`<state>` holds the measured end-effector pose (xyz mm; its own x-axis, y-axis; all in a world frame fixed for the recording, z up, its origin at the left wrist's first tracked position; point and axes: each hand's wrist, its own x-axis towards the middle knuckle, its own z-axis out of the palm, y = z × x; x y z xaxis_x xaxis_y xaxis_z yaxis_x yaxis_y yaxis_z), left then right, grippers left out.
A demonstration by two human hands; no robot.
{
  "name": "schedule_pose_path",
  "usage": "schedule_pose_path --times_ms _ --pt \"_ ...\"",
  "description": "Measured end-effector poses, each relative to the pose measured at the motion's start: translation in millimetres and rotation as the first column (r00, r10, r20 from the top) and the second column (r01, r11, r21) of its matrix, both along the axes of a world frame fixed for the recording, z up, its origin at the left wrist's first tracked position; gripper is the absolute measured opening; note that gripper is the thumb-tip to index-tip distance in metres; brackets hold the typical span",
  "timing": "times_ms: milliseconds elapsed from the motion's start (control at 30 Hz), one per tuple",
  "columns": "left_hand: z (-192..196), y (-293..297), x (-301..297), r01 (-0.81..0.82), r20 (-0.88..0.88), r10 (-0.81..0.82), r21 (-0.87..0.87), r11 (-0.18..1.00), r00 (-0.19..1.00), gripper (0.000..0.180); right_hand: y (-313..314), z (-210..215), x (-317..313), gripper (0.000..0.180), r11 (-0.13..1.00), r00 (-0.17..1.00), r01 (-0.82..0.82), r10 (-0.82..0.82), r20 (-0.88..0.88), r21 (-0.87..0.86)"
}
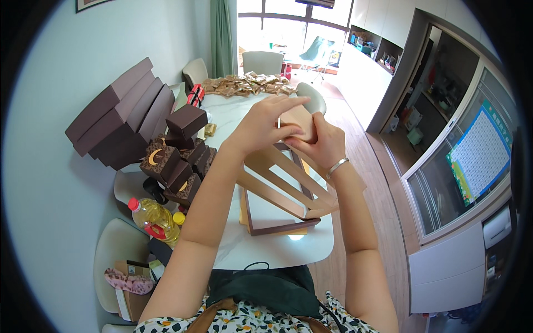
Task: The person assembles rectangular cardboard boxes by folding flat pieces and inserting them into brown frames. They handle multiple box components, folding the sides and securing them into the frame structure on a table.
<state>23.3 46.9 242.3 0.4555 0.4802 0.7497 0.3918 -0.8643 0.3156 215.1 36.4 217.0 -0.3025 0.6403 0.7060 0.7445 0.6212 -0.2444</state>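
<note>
Both my hands hold a tan cardboard divider (pixel 300 117) above the table, its long strips and open slots slanting down toward me. My left hand (pixel 269 125) grips its far end from the left, thumb pressed on the panel and fingers stretched over the top edge. Around the right edge of that same end, my right hand (pixel 326 140) is closed; a silver bracelet circles the wrist. Under the divider lies a shallow dark brown box (pixel 283 228) with a pale inside, resting over a tan cardboard edge.
Small wrapped packets (pixel 244 86) are heaped at the white table's (pixel 244 261) far end. At left stand small dark boxes (pixel 186 122) and stacked large dark boxes (pixel 125 111). An oil bottle (pixel 152 216) is near my left arm. Chairs (pixel 262 62) surround the table.
</note>
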Motion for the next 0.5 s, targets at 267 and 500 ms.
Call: schedule_pose_path --times_ms 267,500 --pt "7 -3 -9 -0.031 -0.157 0.02 -0.071 0.997 0.987 0.051 11 -7 3 0.057 0.944 0.974 -0.227 0.224 -0.04 -0.241" --pt "-3 3 -9 -0.056 -0.135 0.049 -0.049 0.997 0.99 0.046 -2 -12 -11 0.049 0.99 0.999 -0.038 0.039 -0.001 -0.136"
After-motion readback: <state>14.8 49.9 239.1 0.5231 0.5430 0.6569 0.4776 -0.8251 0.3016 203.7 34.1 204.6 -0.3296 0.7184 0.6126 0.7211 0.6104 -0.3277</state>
